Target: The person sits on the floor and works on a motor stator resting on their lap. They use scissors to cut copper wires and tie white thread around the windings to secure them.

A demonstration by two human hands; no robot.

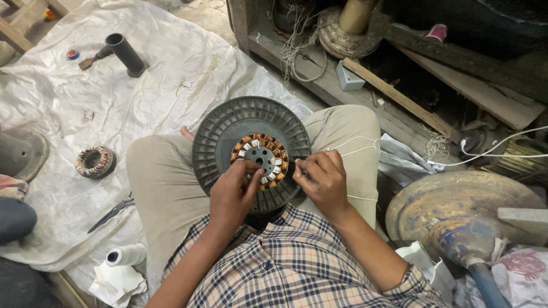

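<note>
A ribbed motor housing (228, 134) with copper windings (260, 154) is rested on the lap; it is judged heavy and rigid (windings fragile), best held by the rim. The left hand (231, 194) is pressed on the windings, while white thread (357, 149) is pinched in the right hand (322, 179).

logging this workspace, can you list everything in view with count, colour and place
ribbed disc: 1, dark grey, on the lap
copper-wound core: 1, orange, in the disc's centre
white thread: 1, across the right knee
spare wound core: 1, copper, on the plastic sheet
black pipe: 1, upper left
scissors: 1, dark, left of the thigh
white roll: 1, lower left
domed metal cover: 1, rusty blue, right
left hand: fingers on the core
right hand: pinching thread
</note>
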